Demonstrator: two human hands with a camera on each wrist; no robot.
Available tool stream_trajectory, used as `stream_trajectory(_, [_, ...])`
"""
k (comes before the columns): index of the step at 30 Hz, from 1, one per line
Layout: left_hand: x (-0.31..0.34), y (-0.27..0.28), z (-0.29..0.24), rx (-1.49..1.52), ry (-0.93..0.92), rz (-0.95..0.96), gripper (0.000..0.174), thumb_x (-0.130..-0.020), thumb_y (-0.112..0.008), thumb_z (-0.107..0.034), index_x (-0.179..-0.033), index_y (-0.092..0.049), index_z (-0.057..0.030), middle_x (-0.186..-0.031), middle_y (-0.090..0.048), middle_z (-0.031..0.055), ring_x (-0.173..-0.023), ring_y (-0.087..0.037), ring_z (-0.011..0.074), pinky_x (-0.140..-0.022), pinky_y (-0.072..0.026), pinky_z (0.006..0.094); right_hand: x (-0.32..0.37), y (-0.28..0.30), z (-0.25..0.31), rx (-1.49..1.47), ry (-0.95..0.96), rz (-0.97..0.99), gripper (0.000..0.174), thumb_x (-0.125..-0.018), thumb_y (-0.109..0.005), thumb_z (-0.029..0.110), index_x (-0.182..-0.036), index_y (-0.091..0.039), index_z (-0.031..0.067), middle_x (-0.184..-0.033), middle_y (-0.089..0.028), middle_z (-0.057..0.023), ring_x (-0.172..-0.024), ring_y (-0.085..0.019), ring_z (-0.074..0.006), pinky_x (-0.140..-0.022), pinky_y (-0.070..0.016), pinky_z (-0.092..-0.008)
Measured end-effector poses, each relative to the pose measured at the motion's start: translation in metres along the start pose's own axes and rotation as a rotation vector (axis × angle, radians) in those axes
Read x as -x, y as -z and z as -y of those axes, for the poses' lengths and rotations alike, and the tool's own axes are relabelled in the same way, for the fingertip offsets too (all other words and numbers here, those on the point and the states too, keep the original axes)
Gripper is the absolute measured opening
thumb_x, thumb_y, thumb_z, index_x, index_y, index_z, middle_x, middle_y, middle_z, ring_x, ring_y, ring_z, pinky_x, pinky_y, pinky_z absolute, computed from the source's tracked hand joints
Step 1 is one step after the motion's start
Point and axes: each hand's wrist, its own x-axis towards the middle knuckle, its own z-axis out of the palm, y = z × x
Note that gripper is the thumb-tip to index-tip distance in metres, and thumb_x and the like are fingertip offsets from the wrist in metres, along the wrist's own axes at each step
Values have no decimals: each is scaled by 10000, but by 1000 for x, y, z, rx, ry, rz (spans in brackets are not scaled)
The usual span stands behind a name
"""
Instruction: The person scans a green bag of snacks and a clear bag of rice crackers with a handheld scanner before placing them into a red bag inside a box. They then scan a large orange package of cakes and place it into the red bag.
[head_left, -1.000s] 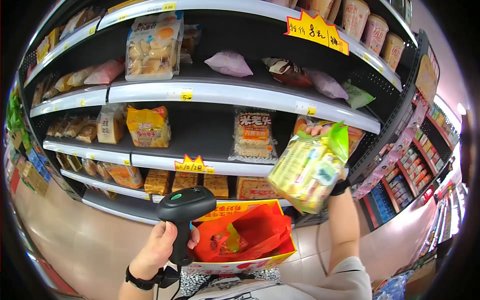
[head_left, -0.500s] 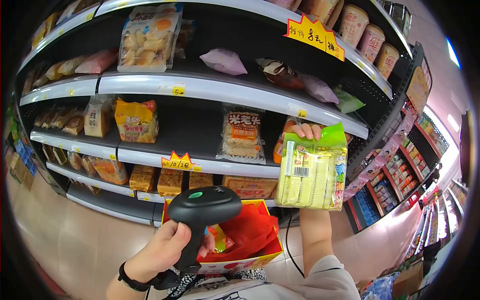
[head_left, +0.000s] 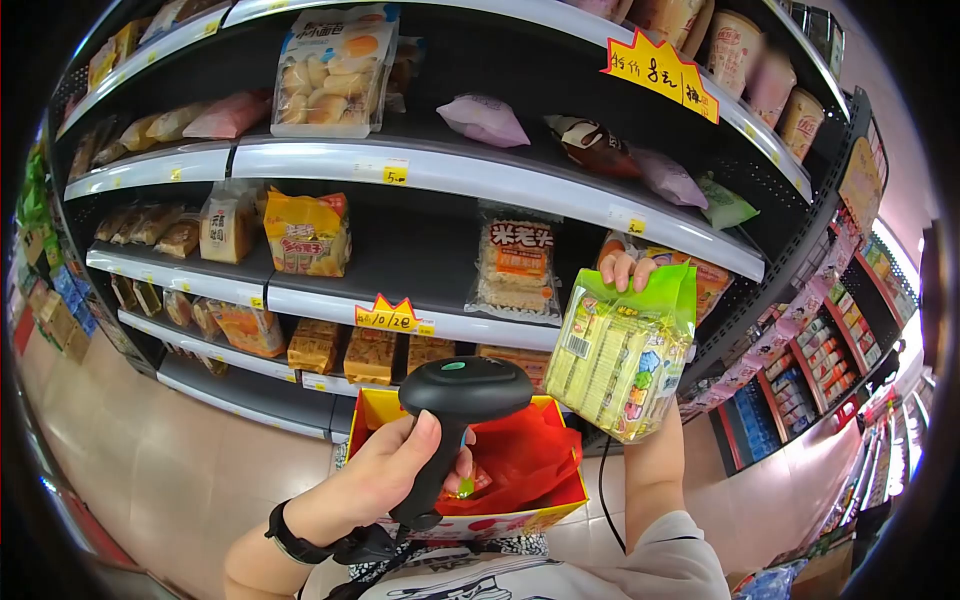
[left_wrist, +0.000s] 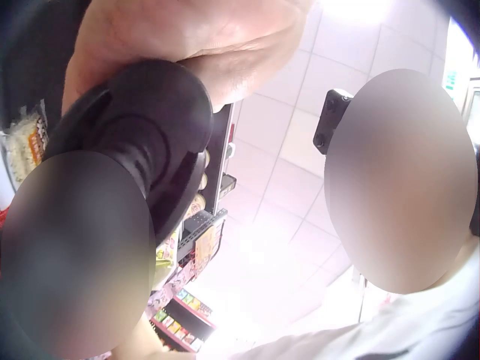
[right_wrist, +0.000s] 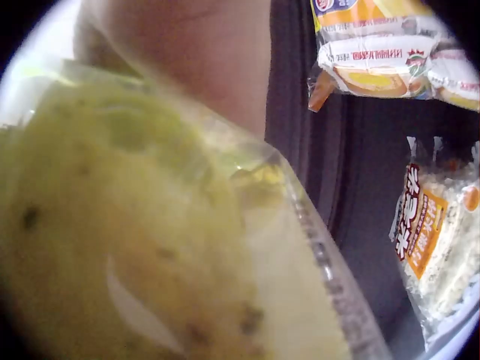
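Observation:
My left hand (head_left: 395, 460) grips the handle of a black barcode scanner (head_left: 468, 388), fingers wrapped round it. The scanner's head points right, close to the lower left of a green and clear snack pack (head_left: 622, 365). My right hand (head_left: 628, 270) pinches that pack by its green top edge, fingers over the front and the thumb hidden behind. Pale green, individually wrapped pieces show through the film, and a printed barcode (head_left: 577, 346) faces me at its left. In the right wrist view the pack (right_wrist: 135, 225) fills the left side, with speckled pale green pieces inside.
Below the scanner, a yellow and red box (head_left: 375, 408) holds a red plastic bag (head_left: 540, 450). Shelves ahead carry a rice-snack pack (head_left: 516, 262), a bread bag (head_left: 335, 75) and a yellow snack bag (head_left: 307, 235). A black cable (head_left: 604, 500) hangs beside the right forearm.
The snack pack has swung from a tilt to nearly upright, its barcode side coming round to face me, then angled slightly. The scanner has moved right, towards the pack.

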Motion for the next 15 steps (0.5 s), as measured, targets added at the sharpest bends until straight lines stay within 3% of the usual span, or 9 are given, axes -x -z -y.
stream_trajectory(15, [-1, 1, 2, 5, -45, -27, 541, -928, -325, -522, -1046, -499, -24, -818, -539, 43, -716, -502, 89, -659, -424, 219, 6, -12, 5, 7, -213, -115, 284, -894, -516, 361, -877, -524, 77, -847, -523, -81, -873, -428, -213, -819, -349, -326])
